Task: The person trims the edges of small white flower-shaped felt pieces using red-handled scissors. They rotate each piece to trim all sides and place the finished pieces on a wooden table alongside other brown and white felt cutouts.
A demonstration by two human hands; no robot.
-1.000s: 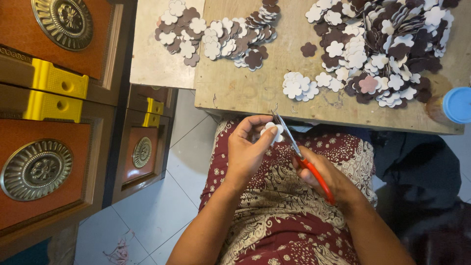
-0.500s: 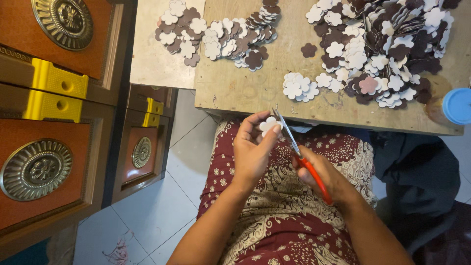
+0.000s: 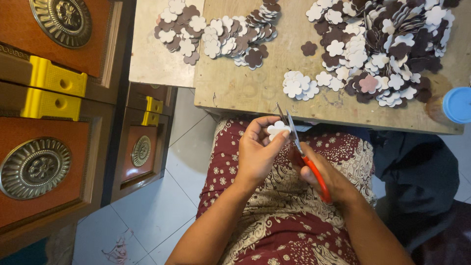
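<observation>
Pinched between the thumb and fingers of the left hand (image 3: 256,153), a small white flower-shaped foam cutout (image 3: 275,129) is held over the lap, while red-handled scissors (image 3: 303,156) are gripped closed-fisted by the right hand (image 3: 327,177), blades touching its edge. Trimming appears underway; the cutout would likely need turning. Heaps of white and brown foam flowers (image 3: 378,46) are spread on the wooden board (image 3: 245,83) beyond.

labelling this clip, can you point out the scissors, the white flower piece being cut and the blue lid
scissors (image 3: 314,172), head view, on the red handle
white flower piece (image 3: 274,129), head view, on its middle, between left-hand fingertips
blue lid (image 3: 458,104), head view, on its top face
</observation>
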